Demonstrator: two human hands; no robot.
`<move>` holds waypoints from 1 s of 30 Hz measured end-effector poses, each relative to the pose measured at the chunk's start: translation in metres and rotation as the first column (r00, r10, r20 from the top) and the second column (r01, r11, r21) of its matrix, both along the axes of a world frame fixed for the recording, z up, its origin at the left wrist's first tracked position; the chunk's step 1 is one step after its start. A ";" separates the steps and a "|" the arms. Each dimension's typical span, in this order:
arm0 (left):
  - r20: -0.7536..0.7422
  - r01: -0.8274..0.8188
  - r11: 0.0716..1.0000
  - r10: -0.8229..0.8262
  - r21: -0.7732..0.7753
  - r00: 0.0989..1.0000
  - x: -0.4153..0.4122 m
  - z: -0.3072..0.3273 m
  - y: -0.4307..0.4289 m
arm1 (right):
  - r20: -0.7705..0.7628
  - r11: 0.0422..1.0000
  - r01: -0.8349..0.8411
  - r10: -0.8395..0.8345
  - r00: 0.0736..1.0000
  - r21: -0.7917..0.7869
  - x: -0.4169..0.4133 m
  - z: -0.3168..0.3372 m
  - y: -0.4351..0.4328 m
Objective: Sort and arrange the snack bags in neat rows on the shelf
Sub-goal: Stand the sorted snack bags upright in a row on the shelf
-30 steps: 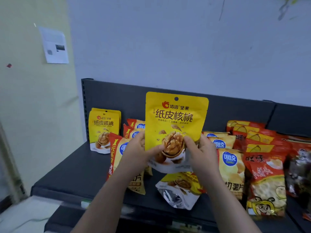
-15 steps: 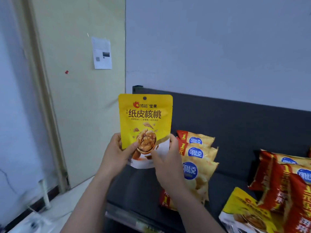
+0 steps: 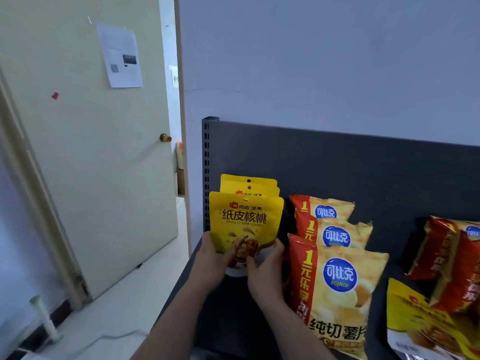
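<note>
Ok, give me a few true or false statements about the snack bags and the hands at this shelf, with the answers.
1. The left hand and the right hand both grip the front walnut bag. True.
2. That bag lies flat on the shelf. False: it is held upright in front of two more yellow bags.
3. Three chip bags stand in a row to its right. True.
4. The door is bare. False: a paper sheet is stuck on it.
</note>
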State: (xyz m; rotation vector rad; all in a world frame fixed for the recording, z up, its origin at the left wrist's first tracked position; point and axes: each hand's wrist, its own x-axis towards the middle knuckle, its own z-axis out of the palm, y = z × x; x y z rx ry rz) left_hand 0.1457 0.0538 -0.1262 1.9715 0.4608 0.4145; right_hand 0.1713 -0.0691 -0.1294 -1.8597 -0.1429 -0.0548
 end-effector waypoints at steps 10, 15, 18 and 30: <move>0.007 0.077 0.997 -0.077 -0.011 0.997 0.015 -0.036 0.010 | -0.042 0.998 0.010 -0.013 0.999 -0.066 0.003 -0.017 0.001; -0.030 0.004 0.984 0.002 0.176 1.000 0.003 -0.028 0.011 | 0.027 0.974 -0.051 0.058 0.998 -0.221 -0.014 -0.002 -0.008; -0.070 -0.007 0.900 0.042 0.436 0.997 -0.024 -0.004 0.000 | 0.091 0.945 -0.097 0.132 0.987 -0.313 -0.029 0.007 -0.016; 0.028 -0.045 0.707 0.036 0.706 0.999 -0.103 0.044 -0.086 | 0.417 0.839 -0.085 0.353 0.838 -0.538 -0.084 0.051 -0.106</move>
